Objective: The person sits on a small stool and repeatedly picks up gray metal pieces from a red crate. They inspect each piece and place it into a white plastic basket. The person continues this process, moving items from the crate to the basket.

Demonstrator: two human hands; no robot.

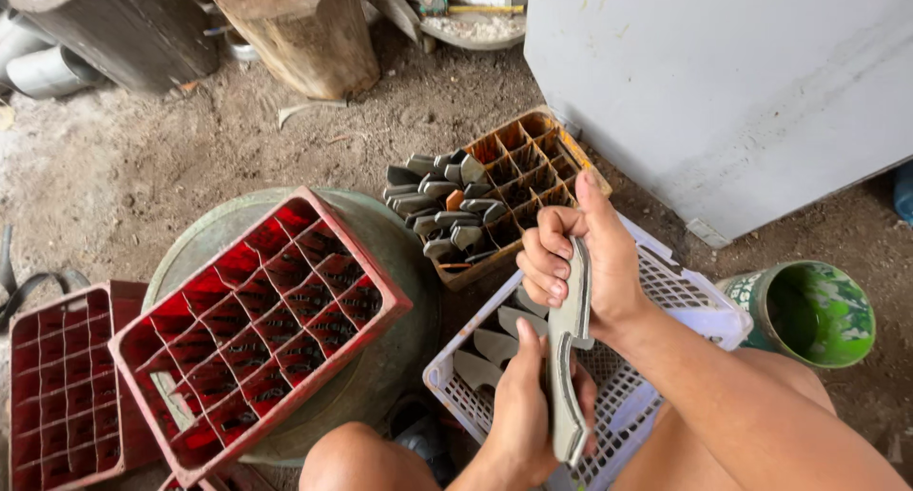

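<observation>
My right hand [582,263] grips the upper part of a long, curved grey metal blade blank [569,348], held on edge over a white plastic basket [699,305]. My left hand [528,410] holds the same blank at its lower end, thumb pointing up. More grey blanks [490,343] lie in the basket below. An orange divided crate [533,163] beyond the basket holds several grey pieces [442,206] standing in its left cells.
A red divided crate [257,324] rests tilted on a round green drum [380,225]. Another red crate [57,386] lies at the left. A green paint-stained can [808,310] stands at the right, a grey panel [723,82] behind, wooden logs [304,29] farther back on the dirt floor.
</observation>
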